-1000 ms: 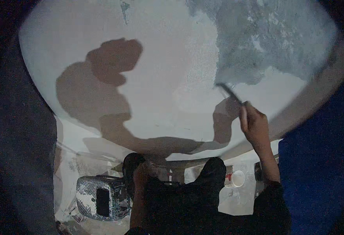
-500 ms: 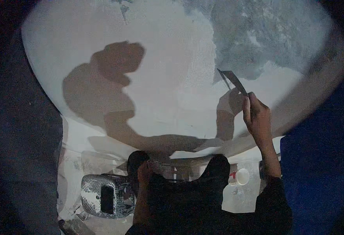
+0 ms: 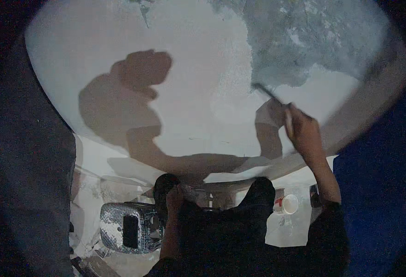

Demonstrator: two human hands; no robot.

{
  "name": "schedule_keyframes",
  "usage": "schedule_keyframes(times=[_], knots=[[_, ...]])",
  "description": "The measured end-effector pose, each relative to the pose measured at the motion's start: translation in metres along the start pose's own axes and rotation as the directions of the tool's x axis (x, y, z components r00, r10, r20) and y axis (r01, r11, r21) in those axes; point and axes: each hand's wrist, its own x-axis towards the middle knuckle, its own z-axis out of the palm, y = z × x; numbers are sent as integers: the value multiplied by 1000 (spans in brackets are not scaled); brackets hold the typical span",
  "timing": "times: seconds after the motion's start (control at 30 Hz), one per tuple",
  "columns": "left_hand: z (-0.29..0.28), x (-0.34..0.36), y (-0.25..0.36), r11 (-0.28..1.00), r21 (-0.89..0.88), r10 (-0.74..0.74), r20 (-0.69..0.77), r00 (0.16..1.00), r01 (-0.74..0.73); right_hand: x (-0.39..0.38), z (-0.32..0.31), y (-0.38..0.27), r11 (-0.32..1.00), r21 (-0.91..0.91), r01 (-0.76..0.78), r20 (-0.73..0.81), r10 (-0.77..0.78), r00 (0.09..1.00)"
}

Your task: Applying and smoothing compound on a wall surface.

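Observation:
My right hand (image 3: 301, 123) is closed round a dark, thin-bladed putty knife (image 3: 268, 92). The blade's tip lies against or very near the wall (image 3: 198, 111), where a pale smooth coat meets a rough grey patch (image 3: 281, 55). The knife is slightly smeared by motion. Down by my left knee is my left hand (image 3: 175, 197), resting on or close to the dark trouser leg. Its fingers are too dark to make out, and whether it holds anything is hidden. The shadow of my head and arms falls across the pale coat.
A black-and-silver patterned box (image 3: 129, 227) with a dark opening stands on the floor at lower left. Right of my right knee is a white cup-shaped container (image 3: 289, 204) with a red mark. A dark blue surface (image 3: 374, 207) fills the right side.
The putty knife has turned: its broad face showed before, and now it appears nearly edge-on. My right hand has tilted with it. My left hand stays by the knee.

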Motion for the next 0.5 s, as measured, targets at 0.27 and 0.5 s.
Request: schedule_keyframes(times=[0.27,0.5], knots=[[-20,27,3,972,234,-217,831,513,31,-5,-2,-3,995,-84,46,50,-42,998],[-27,-51,-30,997,0,-75,301,951,79,4,-3,-12,990,-81,114,96,-106,990]])
